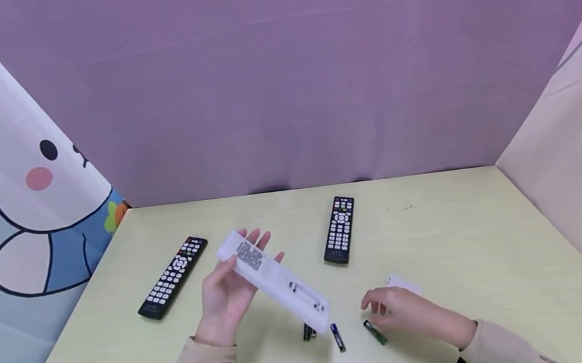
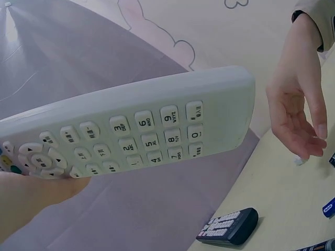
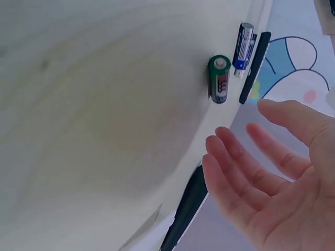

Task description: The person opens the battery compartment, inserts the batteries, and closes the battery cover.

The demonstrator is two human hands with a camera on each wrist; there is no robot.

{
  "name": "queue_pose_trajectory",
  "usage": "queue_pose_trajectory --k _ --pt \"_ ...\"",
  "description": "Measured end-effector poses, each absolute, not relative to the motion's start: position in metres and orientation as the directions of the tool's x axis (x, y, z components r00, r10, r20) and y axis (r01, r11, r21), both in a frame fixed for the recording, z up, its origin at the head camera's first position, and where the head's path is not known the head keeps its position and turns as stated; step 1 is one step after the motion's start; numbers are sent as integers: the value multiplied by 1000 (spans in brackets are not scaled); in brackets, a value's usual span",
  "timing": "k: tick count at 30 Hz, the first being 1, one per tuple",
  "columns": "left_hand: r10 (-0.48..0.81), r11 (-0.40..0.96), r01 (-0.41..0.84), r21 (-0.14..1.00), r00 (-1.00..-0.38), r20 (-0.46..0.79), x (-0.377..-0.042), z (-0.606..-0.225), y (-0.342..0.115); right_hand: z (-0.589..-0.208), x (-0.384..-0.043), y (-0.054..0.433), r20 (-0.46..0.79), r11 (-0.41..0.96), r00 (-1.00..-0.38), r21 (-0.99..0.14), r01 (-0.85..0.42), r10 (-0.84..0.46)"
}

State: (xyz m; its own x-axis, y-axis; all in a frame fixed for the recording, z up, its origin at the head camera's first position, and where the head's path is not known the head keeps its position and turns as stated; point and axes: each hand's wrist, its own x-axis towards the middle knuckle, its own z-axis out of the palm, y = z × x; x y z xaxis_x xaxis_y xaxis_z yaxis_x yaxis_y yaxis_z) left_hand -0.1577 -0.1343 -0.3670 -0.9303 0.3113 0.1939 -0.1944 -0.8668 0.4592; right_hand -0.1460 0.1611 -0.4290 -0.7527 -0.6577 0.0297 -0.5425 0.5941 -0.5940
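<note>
My left hand [image 1: 228, 298] grips a white remote control [image 1: 278, 280] near one end, thumb across its back. The back faces up in the head view, showing a printed label and an uncovered battery compartment [image 1: 305, 294]. In the left wrist view its number buttons [image 2: 149, 130] show. My right hand [image 1: 404, 307] hovers above the table with fingers loosely bent and nothing in them. Close to its fingertips lies a green battery [image 1: 375, 332]. A white battery cover [image 1: 402, 284] lies behind this hand, partly hidden by it. A blue battery [image 1: 338, 337] lies near the remote's lower end.
More dark batteries [image 1: 307, 332] lie partly hidden beneath the white remote. One black remote control [image 1: 173, 278] lies at the left of the table [image 1: 449, 226], another black remote control [image 1: 339, 230] towards the back. A purple curtain [image 1: 274, 81] stands behind the table's far edge.
</note>
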Motion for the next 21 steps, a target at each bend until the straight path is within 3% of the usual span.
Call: queue_pose_trajectory --k 10,21 --pt "316 -873 -204 443 -928 196 -157 -366 -135 -430 -144 156 -57 603 -740 -623 -498 -670" --pt "327 -875 -208 437 -920 217 -157 -368 -136 -438 -145 152 -76 628 -731 -575 -524 -679"
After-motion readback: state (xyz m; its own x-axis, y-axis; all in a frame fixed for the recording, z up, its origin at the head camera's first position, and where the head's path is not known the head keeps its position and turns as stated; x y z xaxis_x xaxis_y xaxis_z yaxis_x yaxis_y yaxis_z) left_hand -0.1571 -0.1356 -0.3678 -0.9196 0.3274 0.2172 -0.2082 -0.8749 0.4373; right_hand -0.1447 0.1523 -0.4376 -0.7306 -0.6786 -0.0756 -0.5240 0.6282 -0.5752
